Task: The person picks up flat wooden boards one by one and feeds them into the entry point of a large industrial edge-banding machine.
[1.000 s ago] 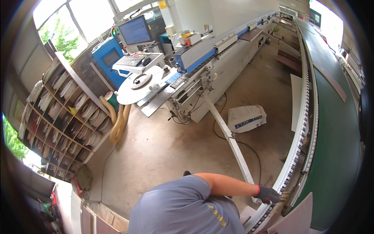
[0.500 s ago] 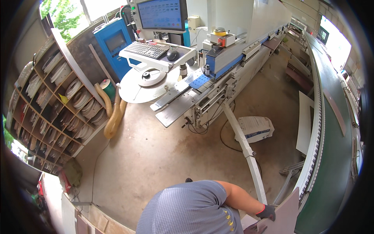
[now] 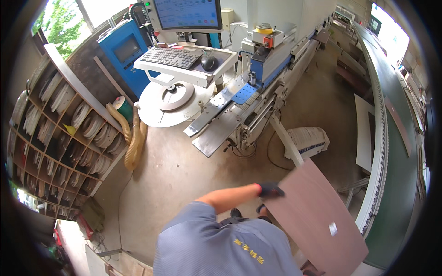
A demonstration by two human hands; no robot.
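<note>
A brown wood-grain panel (image 3: 317,216) with a small white label (image 3: 333,228) is held tilted at my right side. My left hand (image 3: 270,190), in a black glove with a red cuff, is closed on the panel's upper left edge. At the bottom of the picture my right hand (image 3: 312,270), partly cut off by the frame, grips the lower edge of the same panel. Ahead stands an edge-banding machine (image 3: 251,87) with a metal infeed table (image 3: 214,140).
A keyboard (image 3: 170,58) and mouse (image 3: 208,63) rest on a white stand under a monitor (image 3: 188,14). Left is a rack (image 3: 69,133) of edging rolls. A white sack (image 3: 308,141) lies by a slanted support bar (image 3: 286,138). A green-topped conveyor (image 3: 400,184) runs along the right.
The panel has come up from the lower right into fuller view, its broad brown face now showing. My left hand has moved up and left with its edge, and my torso is less bent over.
</note>
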